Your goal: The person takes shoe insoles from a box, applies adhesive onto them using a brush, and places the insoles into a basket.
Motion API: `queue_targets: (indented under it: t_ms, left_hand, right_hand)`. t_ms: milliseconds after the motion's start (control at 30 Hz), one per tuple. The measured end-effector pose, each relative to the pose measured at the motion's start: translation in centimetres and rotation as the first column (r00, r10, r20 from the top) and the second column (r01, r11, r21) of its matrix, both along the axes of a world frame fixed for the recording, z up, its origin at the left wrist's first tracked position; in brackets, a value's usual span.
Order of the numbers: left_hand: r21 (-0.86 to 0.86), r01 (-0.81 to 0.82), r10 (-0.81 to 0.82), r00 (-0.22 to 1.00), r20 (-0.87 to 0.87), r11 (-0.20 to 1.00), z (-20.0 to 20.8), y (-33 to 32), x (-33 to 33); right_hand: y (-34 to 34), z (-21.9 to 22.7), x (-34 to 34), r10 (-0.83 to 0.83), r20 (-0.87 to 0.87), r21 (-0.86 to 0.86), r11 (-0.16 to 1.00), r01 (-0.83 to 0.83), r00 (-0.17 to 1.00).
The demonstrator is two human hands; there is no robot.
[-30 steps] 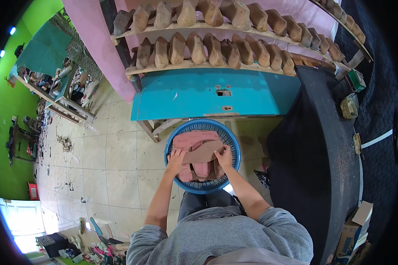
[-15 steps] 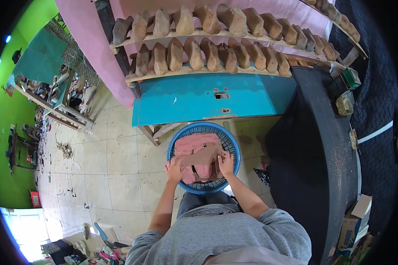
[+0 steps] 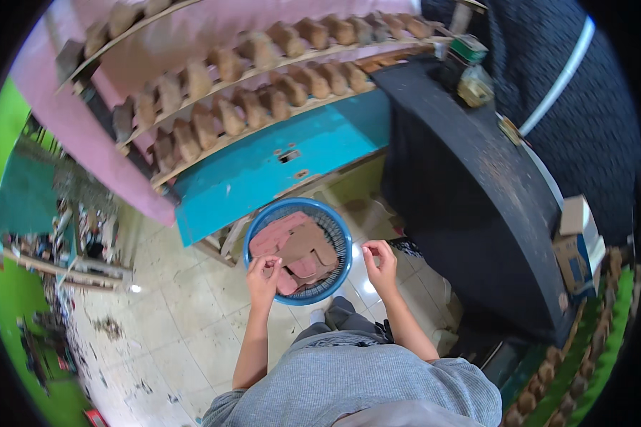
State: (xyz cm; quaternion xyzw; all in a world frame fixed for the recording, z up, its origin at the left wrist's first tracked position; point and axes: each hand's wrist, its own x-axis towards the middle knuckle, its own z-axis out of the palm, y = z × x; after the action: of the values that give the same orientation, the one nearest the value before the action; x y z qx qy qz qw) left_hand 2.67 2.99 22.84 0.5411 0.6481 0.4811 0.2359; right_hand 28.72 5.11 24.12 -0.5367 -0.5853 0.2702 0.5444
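Note:
A blue round basket (image 3: 344, 269) with slatted sides holds stacked pink pieces (image 3: 272, 235) with uneven edges. On top of them lies a flat brown piece (image 3: 300, 244) with a curved outline, shaped like a shoe part. At the basket's left front rim is my left hand (image 3: 263, 282), its fingers loosely bent and apart, close to the brown piece's end; no hold on it shows. My right hand (image 3: 383, 269) is raised off the basket's right side, fingers loosely curled and apart, with nothing visible in it.
A turquoise table (image 3: 263, 167) stands beyond the basket, under shelves (image 3: 256, 127) lined with wooden shoe lasts. To the right is a black-draped table (image 3: 470, 185). A cardboard box (image 3: 571, 260) sits at its near end. Scraps lie on the tiled floor (image 3: 192, 313).
Both hands have let go of the brown piece, which now rests on the stack. My right hand has moved right, out of the basket. The whole view has turned toward the right.

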Motion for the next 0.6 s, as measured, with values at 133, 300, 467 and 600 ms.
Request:
queue_targets:
  t_ms: [133,300,467,600]
  left_hand:
    - [0.117,0.180,-0.185,0.982,0.041,0.977,5.0,2.1,5.9]
    - [0.280,0.415,-0.432,0.902,-0.001,0.866,7.9,3.6,14.5]
    - [0.306,0.592,-0.606,0.794,-0.059,0.746,9.5,3.7,23.4]
    - [0.350,0.694,-0.711,0.696,-0.102,0.629,9.9,3.5,32.0]
  right_hand:
    - [-2.7,5.2,3.8,-0.113,0.089,0.139,0.985,0.100,0.990]
    - [-6.4,8.4,10.4,-0.294,0.122,0.212,0.941,0.265,0.948]
    - [-10.2,9.9,17.8,-0.448,0.227,0.266,0.883,0.387,0.865]
    - [-12.9,11.0,25.0,-0.539,0.272,0.301,0.834,0.462,0.797]
